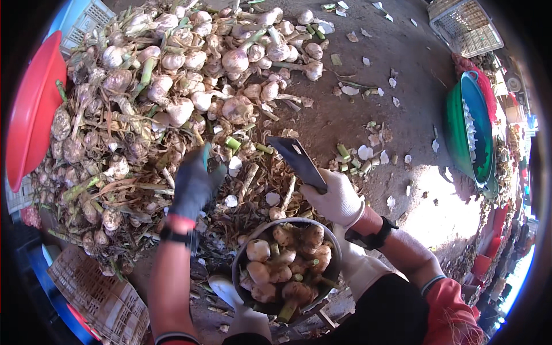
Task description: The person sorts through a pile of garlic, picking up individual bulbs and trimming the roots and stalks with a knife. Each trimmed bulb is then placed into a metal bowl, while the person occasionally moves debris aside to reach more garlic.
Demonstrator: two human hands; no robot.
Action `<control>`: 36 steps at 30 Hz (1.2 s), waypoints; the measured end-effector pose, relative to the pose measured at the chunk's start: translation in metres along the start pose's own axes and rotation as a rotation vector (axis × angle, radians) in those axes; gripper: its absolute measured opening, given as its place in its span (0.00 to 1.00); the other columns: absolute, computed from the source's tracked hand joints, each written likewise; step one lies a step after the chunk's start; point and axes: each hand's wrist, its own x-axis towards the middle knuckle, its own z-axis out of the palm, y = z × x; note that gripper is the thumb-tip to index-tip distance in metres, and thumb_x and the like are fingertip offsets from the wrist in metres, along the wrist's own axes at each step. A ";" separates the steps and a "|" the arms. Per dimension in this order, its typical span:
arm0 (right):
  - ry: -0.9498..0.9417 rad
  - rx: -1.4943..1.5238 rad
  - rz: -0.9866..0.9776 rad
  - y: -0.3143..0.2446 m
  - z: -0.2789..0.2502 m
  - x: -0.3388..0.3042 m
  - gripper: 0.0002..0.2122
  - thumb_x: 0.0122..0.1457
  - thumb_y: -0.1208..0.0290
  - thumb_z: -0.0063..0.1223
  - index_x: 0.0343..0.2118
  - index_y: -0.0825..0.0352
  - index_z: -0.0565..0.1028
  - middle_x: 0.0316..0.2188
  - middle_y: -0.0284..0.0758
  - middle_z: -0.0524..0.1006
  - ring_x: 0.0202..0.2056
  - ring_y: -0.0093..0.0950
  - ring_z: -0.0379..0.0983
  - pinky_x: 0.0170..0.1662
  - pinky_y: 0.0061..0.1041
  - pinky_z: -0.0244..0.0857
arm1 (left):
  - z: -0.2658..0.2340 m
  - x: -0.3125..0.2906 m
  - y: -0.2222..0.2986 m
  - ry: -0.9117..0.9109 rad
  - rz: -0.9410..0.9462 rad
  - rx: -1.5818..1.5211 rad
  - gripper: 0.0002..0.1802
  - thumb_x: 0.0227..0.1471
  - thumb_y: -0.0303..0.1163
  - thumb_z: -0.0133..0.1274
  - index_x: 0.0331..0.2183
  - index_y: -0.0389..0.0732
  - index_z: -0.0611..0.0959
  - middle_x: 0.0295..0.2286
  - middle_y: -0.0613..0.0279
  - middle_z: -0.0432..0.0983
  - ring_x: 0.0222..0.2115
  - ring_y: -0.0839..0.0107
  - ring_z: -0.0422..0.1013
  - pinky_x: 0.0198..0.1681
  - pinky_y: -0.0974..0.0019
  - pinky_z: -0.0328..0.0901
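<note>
My left hand (197, 180), in a dark glove with teal at the fingertips, reaches to the near edge of a large heap of garlic (178, 109) with stalks. Its thumb stands apart from the fingers, with nothing visible between them. In a pale glove, my right hand (339, 198) is closed on a dark, broad-bladed knife (297, 162), the blade pointing up and left over the scraps. Just below the knife, a round dark bucket (237, 270) between my legs holds several trimmed garlic bulbs (282, 264), some with short stalk stubs.
Cut stalks and peelings (356, 164) litter the ground. A red basin (35, 109) borders the heap at left, with a plastic crate (98, 290) at lower left. At right stand a green basin (460, 129) with white pieces inside and a pale crate (467, 29).
</note>
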 end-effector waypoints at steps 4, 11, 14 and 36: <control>0.025 -0.069 -0.043 0.007 -0.003 0.002 0.10 0.53 0.69 0.56 0.33 0.71 0.75 0.17 0.36 0.73 0.21 0.20 0.68 0.26 0.26 0.64 | 0.057 0.039 0.003 -0.036 -0.182 0.015 0.30 0.42 0.49 0.59 0.46 0.46 0.75 0.57 0.35 0.54 0.52 0.45 0.65 0.48 0.54 0.68; 0.066 -0.054 -0.051 0.026 -0.010 -0.003 0.09 0.53 0.69 0.57 0.31 0.70 0.76 0.18 0.39 0.74 0.20 0.24 0.71 0.25 0.28 0.64 | 0.039 -0.017 0.024 -0.932 0.276 0.229 0.34 0.48 0.60 0.47 0.47 0.43 0.78 0.53 0.40 0.62 0.50 0.50 0.64 0.55 0.54 0.60; 0.015 -0.039 -0.041 0.016 -0.012 -0.004 0.09 0.53 0.69 0.57 0.31 0.70 0.76 0.18 0.39 0.74 0.20 0.25 0.71 0.25 0.28 0.65 | 0.022 -0.036 -0.061 -0.592 0.043 -0.344 0.31 0.49 0.48 0.56 0.52 0.44 0.74 0.51 0.47 0.66 0.51 0.57 0.65 0.57 0.57 0.59; -0.033 -0.161 -0.160 0.024 0.001 0.002 0.07 0.52 0.72 0.56 0.28 0.70 0.75 0.17 0.41 0.74 0.19 0.27 0.72 0.25 0.29 0.65 | 0.047 0.067 -0.080 0.153 -0.454 -0.555 0.19 0.51 0.38 0.53 0.47 0.55 0.78 0.46 0.47 0.66 0.38 0.52 0.74 0.38 0.53 0.70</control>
